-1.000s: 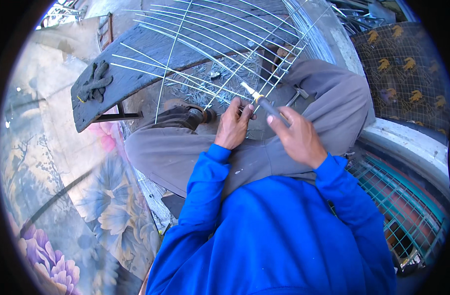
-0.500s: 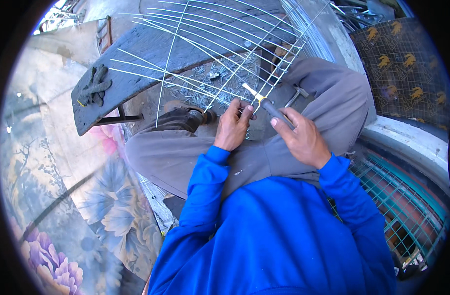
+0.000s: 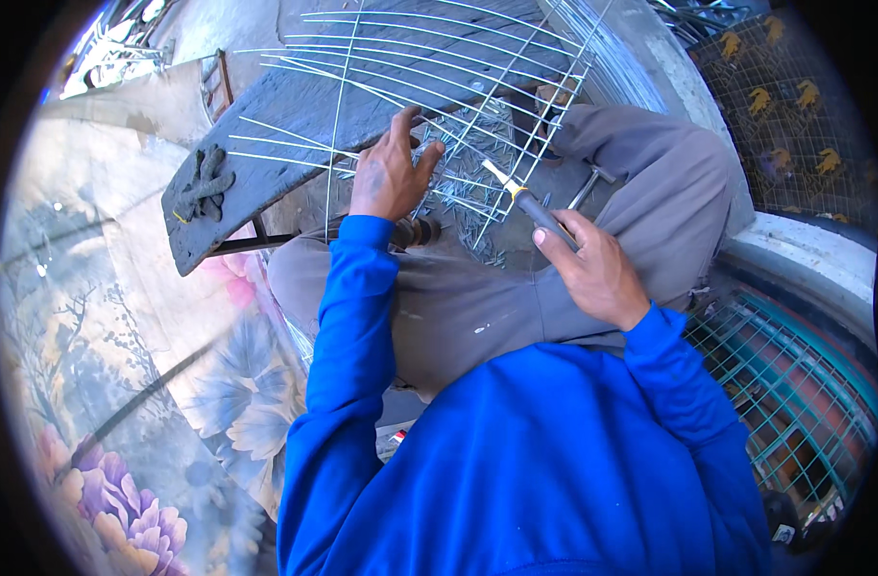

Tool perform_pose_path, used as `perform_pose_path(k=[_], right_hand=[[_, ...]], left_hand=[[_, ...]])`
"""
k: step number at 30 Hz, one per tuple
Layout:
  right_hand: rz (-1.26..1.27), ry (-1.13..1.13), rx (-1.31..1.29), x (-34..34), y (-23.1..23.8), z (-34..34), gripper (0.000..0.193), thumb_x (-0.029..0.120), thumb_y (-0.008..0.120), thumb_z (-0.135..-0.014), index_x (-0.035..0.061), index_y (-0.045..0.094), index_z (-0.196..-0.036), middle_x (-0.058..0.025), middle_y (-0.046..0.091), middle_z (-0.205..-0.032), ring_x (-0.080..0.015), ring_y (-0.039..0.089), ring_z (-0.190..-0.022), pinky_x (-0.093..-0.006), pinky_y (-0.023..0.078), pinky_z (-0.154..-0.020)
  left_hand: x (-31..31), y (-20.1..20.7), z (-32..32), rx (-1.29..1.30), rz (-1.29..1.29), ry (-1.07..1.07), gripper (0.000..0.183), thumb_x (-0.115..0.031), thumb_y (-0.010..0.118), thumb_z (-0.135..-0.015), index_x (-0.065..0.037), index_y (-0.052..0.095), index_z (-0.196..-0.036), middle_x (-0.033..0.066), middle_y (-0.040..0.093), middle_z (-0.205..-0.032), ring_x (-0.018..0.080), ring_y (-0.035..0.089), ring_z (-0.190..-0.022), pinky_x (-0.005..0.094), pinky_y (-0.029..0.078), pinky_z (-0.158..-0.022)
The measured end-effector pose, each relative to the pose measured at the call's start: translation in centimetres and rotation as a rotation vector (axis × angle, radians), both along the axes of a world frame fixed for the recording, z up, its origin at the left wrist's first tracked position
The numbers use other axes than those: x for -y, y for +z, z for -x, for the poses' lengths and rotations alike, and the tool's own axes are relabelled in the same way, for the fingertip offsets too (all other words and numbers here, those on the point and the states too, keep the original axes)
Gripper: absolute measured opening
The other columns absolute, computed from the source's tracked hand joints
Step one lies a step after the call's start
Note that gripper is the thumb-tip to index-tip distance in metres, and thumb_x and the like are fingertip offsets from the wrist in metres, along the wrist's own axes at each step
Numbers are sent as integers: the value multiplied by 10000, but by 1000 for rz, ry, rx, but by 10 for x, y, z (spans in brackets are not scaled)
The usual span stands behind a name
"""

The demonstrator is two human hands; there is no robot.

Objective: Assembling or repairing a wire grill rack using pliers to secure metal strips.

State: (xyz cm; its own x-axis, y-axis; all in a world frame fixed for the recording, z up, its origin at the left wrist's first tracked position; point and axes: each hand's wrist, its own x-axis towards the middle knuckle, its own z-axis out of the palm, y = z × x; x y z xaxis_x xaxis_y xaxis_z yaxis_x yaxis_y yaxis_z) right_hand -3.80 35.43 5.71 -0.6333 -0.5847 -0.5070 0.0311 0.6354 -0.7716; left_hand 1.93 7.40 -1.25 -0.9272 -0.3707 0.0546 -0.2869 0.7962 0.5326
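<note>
Over the left part of a wire grid (image 3: 458,82), my left hand (image 3: 393,173) hovers with its thumb apart from its fingers and nothing visible in them. Whether its fingertips touch a rod, I cannot tell. My right hand (image 3: 597,269) is closed round the dark grey handle of a tool (image 3: 530,204) with a yellow collar and a short, flat metal tip. That tip is at the grid's near right corner. The grid is made of thin, pale metal rods crossing each other, and several rods stick out loosely at its left side.
A dark wooden bench (image 3: 295,106) bears the grid, with a dark glove (image 3: 204,182) on its left end. Cut wire pieces (image 3: 463,182) litter the ground between my legs. A hammer (image 3: 592,184) rests by my right thigh. Long rods (image 3: 616,72) lie beyond, and green mesh (image 3: 784,394) stands at right.
My left hand has left the grid's near corner and moved up and left, its fingers spreading. The tool stays in my right hand, nearly in place. The view has shifted slightly.
</note>
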Motion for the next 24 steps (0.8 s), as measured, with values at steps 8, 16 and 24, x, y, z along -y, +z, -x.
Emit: perform_pose_path(k=[8,16,24], right_hand=[[4,27,-7,-2,9,8,422,375,607,-1006,-5,634,-1187,-153,625,-811,-219,611,-745,-382,479,-717],[-26,74,-12,5,20,11,410,361,587,-1002,-13,621,-1166,-235,673,-865,-418,672,-861,-484,496,-761],[29,183,5,11,24,13,400,376,580,-1000,4,639,-1136,-237,675,-857,-423,674,-842,-497,490,-747]], left_hand=[[24,-5,14,184,51,49,382,-395,559,-1044,-159,491,-1336,254,728,-930,477,693,-913,552,526,-775],[25,-8,10,143,15,-11,340,-380,541,-1054,-80,508,-1209,234,719,-982,441,680,-941,532,498,-828],[30,-13,1,125,26,-71,293,-354,544,-1056,-113,547,-1221,207,719,-868,434,674,-840,489,457,-852]])
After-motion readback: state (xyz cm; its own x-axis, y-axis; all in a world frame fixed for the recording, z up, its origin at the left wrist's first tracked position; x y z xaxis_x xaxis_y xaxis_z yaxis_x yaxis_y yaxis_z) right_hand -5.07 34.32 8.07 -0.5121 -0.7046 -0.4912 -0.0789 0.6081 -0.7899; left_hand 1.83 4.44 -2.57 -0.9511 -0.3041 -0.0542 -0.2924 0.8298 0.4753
